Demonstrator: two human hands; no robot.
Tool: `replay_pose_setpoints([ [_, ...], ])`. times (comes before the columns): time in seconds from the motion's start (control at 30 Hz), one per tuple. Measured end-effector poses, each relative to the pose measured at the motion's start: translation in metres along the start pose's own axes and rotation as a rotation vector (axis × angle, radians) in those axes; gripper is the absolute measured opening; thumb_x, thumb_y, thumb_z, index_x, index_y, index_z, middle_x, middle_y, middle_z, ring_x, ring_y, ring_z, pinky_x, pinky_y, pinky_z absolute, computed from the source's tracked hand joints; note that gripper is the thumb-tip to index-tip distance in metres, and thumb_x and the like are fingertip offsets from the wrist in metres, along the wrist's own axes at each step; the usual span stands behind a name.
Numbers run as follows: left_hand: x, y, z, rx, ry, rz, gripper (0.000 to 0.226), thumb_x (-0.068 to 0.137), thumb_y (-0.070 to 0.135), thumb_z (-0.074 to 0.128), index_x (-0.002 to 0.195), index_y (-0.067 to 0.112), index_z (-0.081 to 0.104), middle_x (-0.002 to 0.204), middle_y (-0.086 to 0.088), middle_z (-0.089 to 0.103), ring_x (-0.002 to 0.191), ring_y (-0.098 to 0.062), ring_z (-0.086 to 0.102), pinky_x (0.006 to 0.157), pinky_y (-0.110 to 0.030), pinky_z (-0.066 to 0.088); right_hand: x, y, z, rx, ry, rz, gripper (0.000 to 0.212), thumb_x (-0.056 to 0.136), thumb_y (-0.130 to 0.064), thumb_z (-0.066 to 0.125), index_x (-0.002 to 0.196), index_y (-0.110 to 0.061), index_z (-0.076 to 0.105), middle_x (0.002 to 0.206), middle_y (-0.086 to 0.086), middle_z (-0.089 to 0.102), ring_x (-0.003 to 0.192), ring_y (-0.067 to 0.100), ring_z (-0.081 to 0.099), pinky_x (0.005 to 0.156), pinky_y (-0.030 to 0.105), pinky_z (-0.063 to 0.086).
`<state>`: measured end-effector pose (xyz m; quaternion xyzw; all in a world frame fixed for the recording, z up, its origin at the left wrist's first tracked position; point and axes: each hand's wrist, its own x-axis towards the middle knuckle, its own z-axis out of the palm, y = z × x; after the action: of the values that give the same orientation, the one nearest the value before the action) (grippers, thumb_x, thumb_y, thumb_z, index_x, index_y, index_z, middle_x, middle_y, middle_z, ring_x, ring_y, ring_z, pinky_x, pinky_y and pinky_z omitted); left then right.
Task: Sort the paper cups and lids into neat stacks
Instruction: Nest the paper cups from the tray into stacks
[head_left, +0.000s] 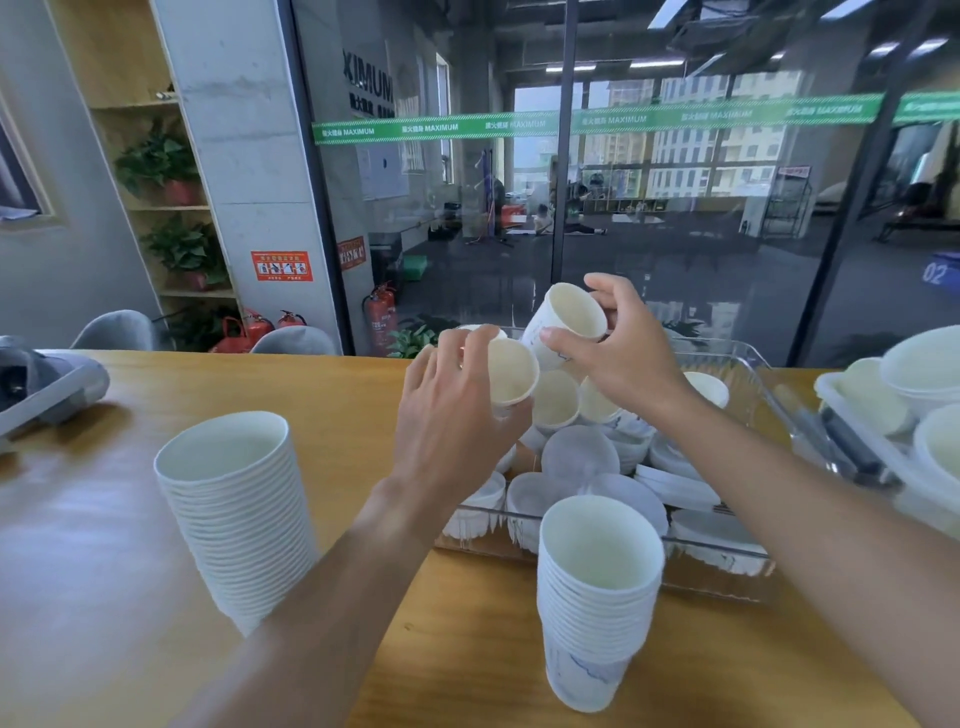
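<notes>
My left hand (452, 410) grips a white paper cup (511, 371), tilted with its mouth toward me. Just above it, my right hand (618, 353) holds a second white paper cup (566, 319), also tilted. Both hands hover over a clear plastic tray (748, 364) filled with several loose cups and overturned cups or lids (579, 452). A tall stack of plain white cups (234, 509) stands on the table at the left. A shorter stack of cups with blue print (597, 592) stands in front of the tray, near me.
The wooden table (130, 597) runs under everything. A white bin of bowls and lids (914, 410) sits at the right edge. A grey device (41, 384) lies at the far left. Grey chairs (293, 340) and a glass wall stand beyond the table.
</notes>
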<state>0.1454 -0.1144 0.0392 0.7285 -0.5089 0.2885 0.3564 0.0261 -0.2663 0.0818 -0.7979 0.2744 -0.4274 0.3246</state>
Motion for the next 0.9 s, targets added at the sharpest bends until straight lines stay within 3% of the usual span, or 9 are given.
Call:
replay_pose_setpoints([
  [0.13,-0.013,0.011,-0.007,-0.225,0.020,-0.073,0.075,0.081,0.044,0.084,0.140,0.028,0.042,0.138,0.004,0.052,0.119,-0.021,0.056,0.096,-0.045,0.054,-0.033,-0.015,-0.025,0.081,0.019,-0.025,0.077,0.082,-0.041,0.085,0.146,-0.032,0.044,0.132,-0.012,0.060,0.113,0.012,0.063,0.096,0.035,0.055],
  [0.23,-0.024,0.012,-0.015,-0.407,0.027,-0.137,0.075,0.081,0.042,0.084,0.139,0.041,0.037,0.137,0.014,0.050,0.124,-0.019,0.055,0.099,-0.050,0.053,-0.058,-0.027,-0.043,0.137,0.077,-0.055,0.071,0.081,-0.042,0.085,0.141,-0.034,0.048,0.128,-0.012,0.065,0.111,0.008,0.065,0.096,0.035,0.057],
  [0.33,-0.036,0.013,-0.025,-0.598,0.010,-0.215,0.077,0.081,0.034,0.088,0.133,0.053,0.035,0.137,0.020,0.053,0.123,-0.012,0.056,0.101,-0.036,0.054,-0.084,-0.042,-0.060,0.206,0.096,-0.091,0.066,0.079,-0.047,0.084,0.136,-0.036,0.051,0.123,-0.011,0.070,0.110,0.008,0.068,0.095,0.036,0.057],
  [0.43,-0.057,0.015,-0.034,-0.706,-0.004,-0.279,0.075,0.080,0.031,0.089,0.139,0.037,0.043,0.139,0.013,0.055,0.121,-0.002,0.055,0.094,-0.014,0.050,-0.109,-0.056,-0.072,0.251,0.049,-0.135,0.062,0.085,-0.039,0.083,0.138,-0.030,0.053,0.120,-0.012,0.072,0.109,0.008,0.068,0.095,0.036,0.056],
  [0.53,-0.080,0.017,-0.040,-0.776,0.000,-0.289,0.070,0.082,0.026,0.088,0.139,0.028,0.047,0.132,0.015,0.058,0.115,0.002,0.058,0.089,-0.010,0.047,-0.131,-0.064,-0.078,0.233,-0.023,-0.168,0.064,0.081,-0.045,0.083,0.137,-0.031,0.054,0.119,-0.014,0.073,0.110,0.009,0.068,0.093,0.035,0.055],
  [0.67,-0.096,0.015,-0.049,-0.804,0.005,-0.331,0.066,0.083,0.024,0.086,0.133,0.039,0.046,0.118,0.038,0.058,0.112,0.002,0.060,0.089,-0.012,0.048,-0.154,-0.065,-0.078,0.186,-0.124,-0.175,0.068,0.075,-0.055,0.078,0.136,-0.035,0.055,0.122,-0.014,0.072,0.112,0.010,0.068,0.092,0.034,0.054],
  [0.77,-0.105,0.012,-0.053,-0.822,0.020,-0.364,0.072,0.083,0.026,0.087,0.142,0.027,0.046,0.119,0.035,0.060,0.112,0.007,0.059,0.087,-0.011,0.048,-0.169,-0.058,-0.074,0.159,-0.185,-0.169,0.069,0.074,-0.055,0.078,0.137,-0.036,0.055,0.127,-0.017,0.070,0.117,0.009,0.065,0.099,0.033,0.053],
  [0.9,-0.111,0.016,-0.058,-0.840,0.018,-0.349,0.071,0.083,0.025,0.087,0.140,0.030,0.045,0.121,0.035,0.060,0.115,0.005,0.060,0.090,-0.014,0.050,-0.187,-0.044,-0.063,0.123,-0.218,-0.128,0.071,0.072,-0.055,0.079,0.137,-0.042,0.054,0.130,-0.023,0.065,0.119,0.004,0.062,0.103,0.033,0.051],
])
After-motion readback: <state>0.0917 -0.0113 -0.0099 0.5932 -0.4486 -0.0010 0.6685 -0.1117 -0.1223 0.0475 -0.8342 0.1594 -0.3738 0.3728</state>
